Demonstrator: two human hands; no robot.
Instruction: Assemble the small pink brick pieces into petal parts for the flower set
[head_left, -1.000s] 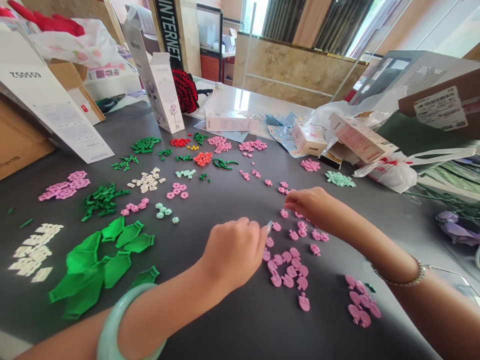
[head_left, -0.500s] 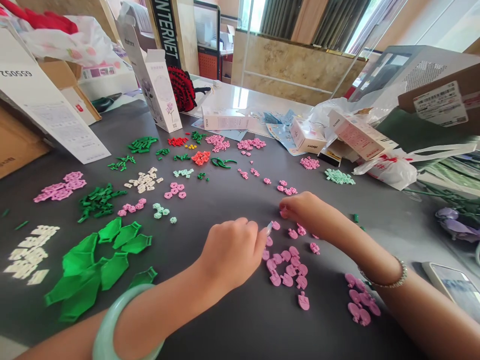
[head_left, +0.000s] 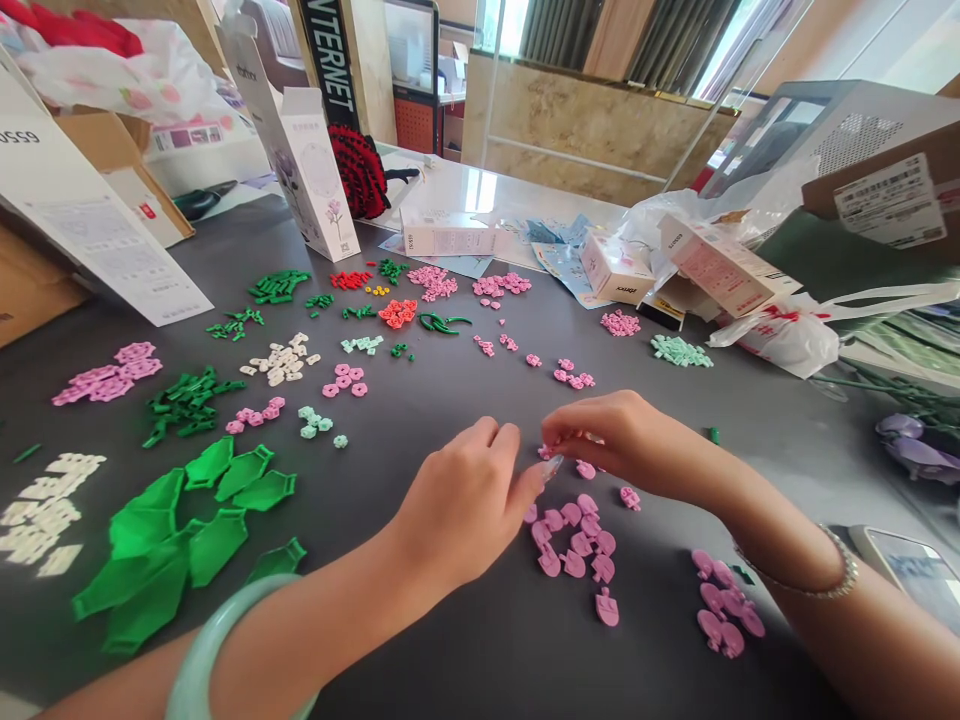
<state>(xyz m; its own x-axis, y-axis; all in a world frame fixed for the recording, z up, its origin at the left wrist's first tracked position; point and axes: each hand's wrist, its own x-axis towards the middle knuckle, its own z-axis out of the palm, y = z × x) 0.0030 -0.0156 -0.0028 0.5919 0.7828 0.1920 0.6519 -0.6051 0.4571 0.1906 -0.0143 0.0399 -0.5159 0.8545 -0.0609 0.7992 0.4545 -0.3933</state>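
My left hand is closed, thumb against the curled fingers, over the middle of the dark table. My right hand meets it fingertip to fingertip, its fingers bent into a pinch. A small pink building-brick piece shows between the fingertips of both hands, mostly covered. Just below lies a cluster of round pink petal pieces. A pink piece sits under my right wrist, and more pink petal pieces lie beside my right forearm. Beyond the hands are small pink pieces.
Large green leaf pieces, dark green pieces and white pieces lie at left. White boxes stand at the back. A plastic bag and a phone are at right.
My right hand has moved left and met my left hand at the fingertips. My left hand has shifted only slightly. The view has turned a little to the right.
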